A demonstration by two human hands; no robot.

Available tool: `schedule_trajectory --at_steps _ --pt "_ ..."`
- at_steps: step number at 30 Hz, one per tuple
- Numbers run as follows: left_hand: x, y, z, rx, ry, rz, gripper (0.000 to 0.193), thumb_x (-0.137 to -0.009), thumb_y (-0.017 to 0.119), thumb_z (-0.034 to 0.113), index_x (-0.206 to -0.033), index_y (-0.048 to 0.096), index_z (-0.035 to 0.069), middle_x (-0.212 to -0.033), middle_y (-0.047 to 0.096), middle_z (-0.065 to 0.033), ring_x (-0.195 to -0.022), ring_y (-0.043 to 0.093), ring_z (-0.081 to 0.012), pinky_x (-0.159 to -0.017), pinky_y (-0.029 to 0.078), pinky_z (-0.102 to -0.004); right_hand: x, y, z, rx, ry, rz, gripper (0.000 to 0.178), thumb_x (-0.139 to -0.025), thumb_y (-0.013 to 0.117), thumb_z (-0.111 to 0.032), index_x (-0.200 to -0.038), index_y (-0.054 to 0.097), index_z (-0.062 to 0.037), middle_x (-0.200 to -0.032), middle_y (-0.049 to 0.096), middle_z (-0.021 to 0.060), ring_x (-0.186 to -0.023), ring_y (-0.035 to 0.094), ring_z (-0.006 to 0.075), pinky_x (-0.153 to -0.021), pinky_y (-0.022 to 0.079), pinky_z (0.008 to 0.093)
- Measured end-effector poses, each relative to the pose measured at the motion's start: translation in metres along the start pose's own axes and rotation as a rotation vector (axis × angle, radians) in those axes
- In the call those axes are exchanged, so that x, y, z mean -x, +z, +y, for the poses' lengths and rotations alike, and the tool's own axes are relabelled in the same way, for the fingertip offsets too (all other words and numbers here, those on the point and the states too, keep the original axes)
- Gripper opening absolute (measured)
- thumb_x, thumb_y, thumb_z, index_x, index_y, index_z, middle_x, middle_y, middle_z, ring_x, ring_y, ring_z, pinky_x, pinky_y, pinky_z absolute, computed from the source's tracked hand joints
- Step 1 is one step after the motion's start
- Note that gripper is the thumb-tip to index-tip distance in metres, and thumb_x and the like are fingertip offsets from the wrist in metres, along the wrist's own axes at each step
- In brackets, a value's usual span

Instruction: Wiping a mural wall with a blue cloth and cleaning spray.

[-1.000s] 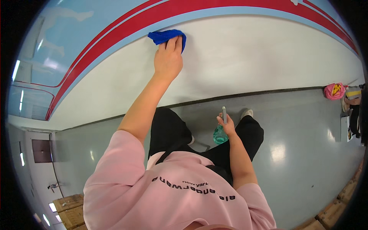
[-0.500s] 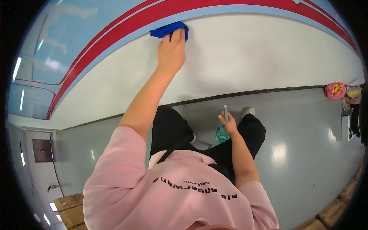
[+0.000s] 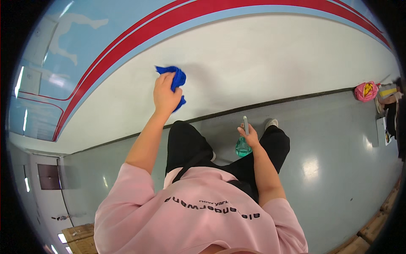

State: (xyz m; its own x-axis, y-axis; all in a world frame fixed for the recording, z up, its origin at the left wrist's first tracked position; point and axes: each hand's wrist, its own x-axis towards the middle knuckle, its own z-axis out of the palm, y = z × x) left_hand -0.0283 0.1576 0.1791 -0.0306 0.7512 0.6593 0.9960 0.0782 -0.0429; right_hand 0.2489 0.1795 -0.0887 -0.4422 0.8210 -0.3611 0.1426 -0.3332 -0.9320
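Note:
My left hand (image 3: 167, 93) grips a crumpled blue cloth (image 3: 179, 78) against the white lower part of the wall (image 3: 253, 55) in front of me. Part of the cloth sticks out above my fingers and another part hangs below my thumb. Down by my right knee, my right hand (image 3: 250, 134) is wrapped round the neck of a spray bottle (image 3: 243, 147) with a clear green body and a grey-white head. My fingers and leg hide some of the bottle.
Red and light-blue bands (image 3: 177, 17) run along the upper wall. A dark skirting strip (image 3: 270, 102) meets the grey floor (image 3: 330, 135). On the far right lie a pink bag (image 3: 366, 91) with yellow contents and other items. Wooden boxes (image 3: 80, 238) stand at the lower left.
My left hand has brought the blue cloth down and slightly left, from the edge of the light-blue band to the middle of the white wall. My right hand holds the bottle almost where it was.

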Motion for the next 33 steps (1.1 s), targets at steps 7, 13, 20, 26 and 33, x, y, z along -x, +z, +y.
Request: schedule_trajectory --at_steps 7,13,20,26,33 --pt "-0.004 -0.043 0.023 1.393 -1.028 -0.53 0.037 -0.072 0.059 0.013 -0.106 0.052 0.002 -0.083 0.057 -0.0099 -0.067 0.054 -0.0145 -0.054 0.045 -0.0265 0.0 0.004 0.0 0.007 -0.058 0.027 0.055 -0.073 0.067 -0.041 -0.11 0.053 -0.0026 -0.106 0.057 0.0153 -0.1 0.054 0.0271 -0.085 0.041 0.0353" --pt "-0.022 -0.043 0.05 1.375 -0.881 -0.57 0.031 -0.082 0.057 0.018 -0.107 0.052 0.0 -0.088 0.059 -0.0096 -0.07 0.057 -0.0149 -0.058 0.047 -0.0266 -0.002 0.001 0.002 0.061 -0.009 0.031 0.054 -0.073 0.067 -0.04 -0.11 0.053 -0.003 -0.107 0.057 0.0146 -0.102 0.054 0.026 -0.086 0.041 0.035" --pt "-0.019 -0.029 0.04 1.497 -1.068 -0.345 0.029 -0.084 0.057 0.019 -0.107 0.053 0.001 -0.096 0.06 -0.0081 -0.085 0.057 -0.0153 -0.074 0.046 -0.0292 0.001 0.002 -0.001 0.012 -0.029 0.024 0.056 -0.073 0.067 -0.04 -0.112 0.052 -0.0026 -0.11 0.056 0.015 -0.102 0.054 0.0283 -0.086 0.041 0.0365" --pt "-0.017 -0.026 0.034 1.49 -1.139 -0.171 0.025 -0.082 0.058 0.014 -0.104 0.054 0.001 -0.096 0.059 -0.0079 -0.092 0.054 -0.0166 -0.083 0.042 -0.0311 0.0 -0.001 -0.003 -0.001 -0.006 -0.001 0.057 -0.072 0.069 -0.039 -0.112 0.052 -0.0028 -0.11 0.056 0.0147 -0.101 0.054 0.0267 -0.086 0.041 0.0358" --pt "-0.029 -0.036 0.035 1.682 -0.888 0.037 0.023 -0.086 0.044 0.019 -0.095 0.052 -0.001 -0.089 0.057 -0.0103 -0.093 0.052 -0.0201 -0.085 0.041 -0.0323 -0.001 -0.002 0.0 0.033 -0.02 0.002 0.056 -0.072 0.069 -0.038 -0.111 0.052 -0.0016 -0.105 0.057 0.0135 -0.098 0.055 0.0248 -0.085 0.041 0.0346"
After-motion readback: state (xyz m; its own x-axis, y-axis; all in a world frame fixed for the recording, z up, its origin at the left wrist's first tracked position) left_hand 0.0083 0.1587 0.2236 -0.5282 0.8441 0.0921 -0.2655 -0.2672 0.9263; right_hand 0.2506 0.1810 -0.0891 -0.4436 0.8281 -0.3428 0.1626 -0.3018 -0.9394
